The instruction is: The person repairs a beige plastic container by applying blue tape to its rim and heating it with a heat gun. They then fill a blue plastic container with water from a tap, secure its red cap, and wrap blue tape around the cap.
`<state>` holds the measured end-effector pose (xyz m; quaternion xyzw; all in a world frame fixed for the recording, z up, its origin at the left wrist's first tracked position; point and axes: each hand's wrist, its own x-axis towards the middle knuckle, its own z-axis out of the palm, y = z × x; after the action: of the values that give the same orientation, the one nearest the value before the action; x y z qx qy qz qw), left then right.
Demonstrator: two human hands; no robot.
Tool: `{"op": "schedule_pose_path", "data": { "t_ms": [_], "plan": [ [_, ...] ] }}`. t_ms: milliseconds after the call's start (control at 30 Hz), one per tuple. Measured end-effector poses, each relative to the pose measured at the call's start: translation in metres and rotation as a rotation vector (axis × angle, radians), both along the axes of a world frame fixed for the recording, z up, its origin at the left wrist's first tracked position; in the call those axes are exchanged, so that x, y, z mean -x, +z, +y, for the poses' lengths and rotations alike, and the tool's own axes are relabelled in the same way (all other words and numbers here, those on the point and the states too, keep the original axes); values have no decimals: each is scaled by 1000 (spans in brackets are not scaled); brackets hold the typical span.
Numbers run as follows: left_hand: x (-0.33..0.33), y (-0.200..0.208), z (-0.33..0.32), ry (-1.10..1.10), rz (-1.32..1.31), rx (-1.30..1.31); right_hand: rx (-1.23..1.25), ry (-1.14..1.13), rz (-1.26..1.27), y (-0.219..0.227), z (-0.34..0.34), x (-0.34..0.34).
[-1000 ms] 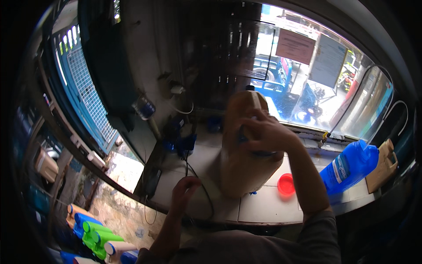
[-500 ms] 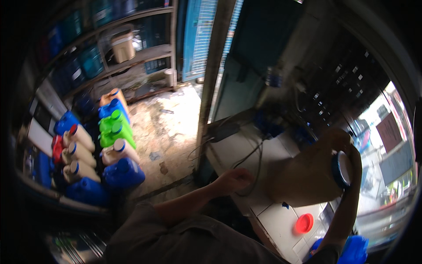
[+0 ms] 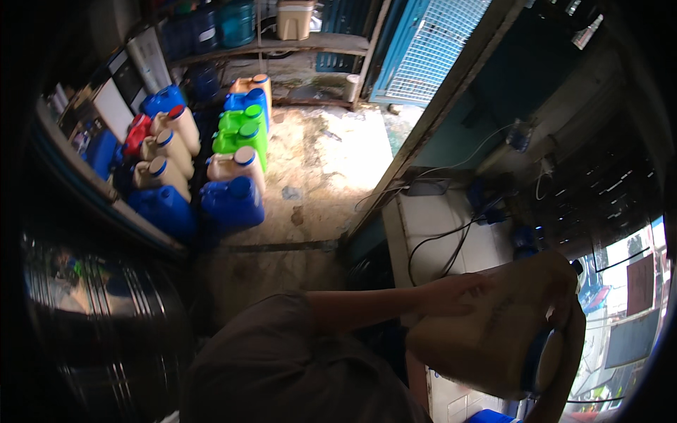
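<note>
A large beige jerrycan (image 3: 486,331) lies tilted on its side at the lower right, over the white-tiled counter (image 3: 486,250). Its wide lid (image 3: 543,361), white with a blue rim, points to the right. My right hand (image 3: 564,282) is closed round the handle end of the jerrycan, partly in shadow. Across from it, my left hand (image 3: 451,292) rests against the jerrycan's side with its fingers stretched out. Whether the jerrycan's underside touches the counter cannot be made out.
Rows of coloured jerrycans, including a green one (image 3: 243,141) and a blue one (image 3: 233,204), stand on the floor at left. A wooden shelf (image 3: 338,46) lies behind them. Dark cables (image 3: 423,243) loop over the counter. A shiny metal drum (image 3: 106,331) stands at lower left.
My left hand has moved right, from beside the jerrycan onto its side. The view has turned toward the right. The red lid on the counter is no longer visible.
</note>
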<state>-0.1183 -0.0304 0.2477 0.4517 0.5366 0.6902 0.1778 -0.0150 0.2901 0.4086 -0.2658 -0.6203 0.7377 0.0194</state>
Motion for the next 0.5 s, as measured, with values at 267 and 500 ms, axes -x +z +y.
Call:
{"op": "schedule_pose_path", "data": {
  "t_ms": [267, 500],
  "plan": [
    [-63, -3, -51, 491, 137, 139, -200, 281, -184, 27, -125, -54],
    [-157, -56, -101, 660, 281, -108, -584, 817, -415, 27, -224, -82]
  ]
}}
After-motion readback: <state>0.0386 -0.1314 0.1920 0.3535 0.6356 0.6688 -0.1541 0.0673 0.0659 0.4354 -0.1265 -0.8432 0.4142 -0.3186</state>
